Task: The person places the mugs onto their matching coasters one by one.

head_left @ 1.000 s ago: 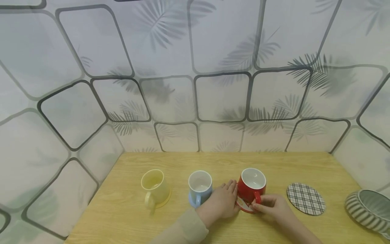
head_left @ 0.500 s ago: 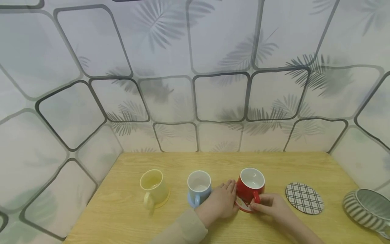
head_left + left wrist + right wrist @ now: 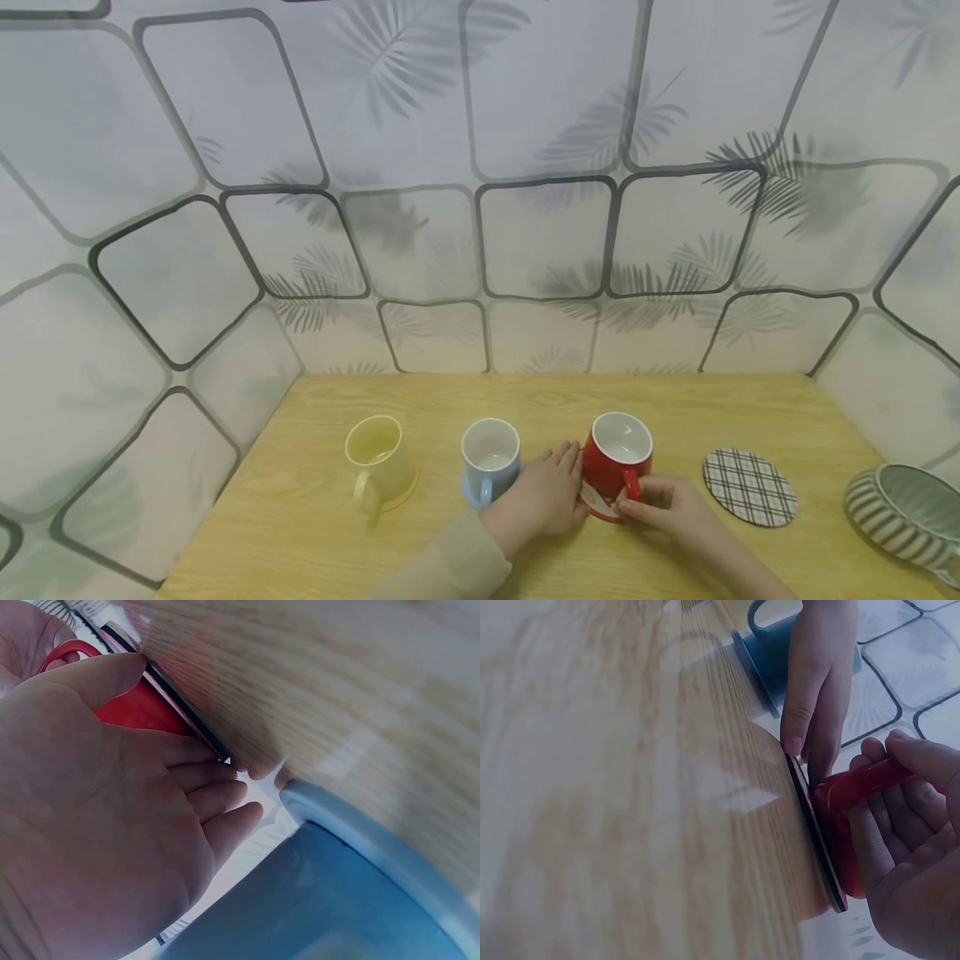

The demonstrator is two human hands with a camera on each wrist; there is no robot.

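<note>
A red mug [image 3: 609, 467] with a white inside stands on a round red-rimmed coaster [image 3: 603, 507]. My right hand [image 3: 672, 508] pinches the mug's red handle [image 3: 870, 784] between thumb and fingers. To the mug's left lies my left hand [image 3: 551, 493], its fingers fairly straight; its thumb and fingertips touch the coaster's edge in the left wrist view. The mug's base hides much of the coaster. Close on the other side of the left hand, a light blue mug [image 3: 501, 481] stands on a blue coaster [image 3: 471, 493].
Further left, a yellow mug [image 3: 390, 471] stands on a yellow coaster [image 3: 408, 493]. A black-and-white plaid coaster [image 3: 750, 487] lies on the wooden table [image 3: 285, 533] at right. Past it is a striped grey-and-white mug [image 3: 892, 517], partly cut off. Patterned cloth [image 3: 547, 242] surrounds the table.
</note>
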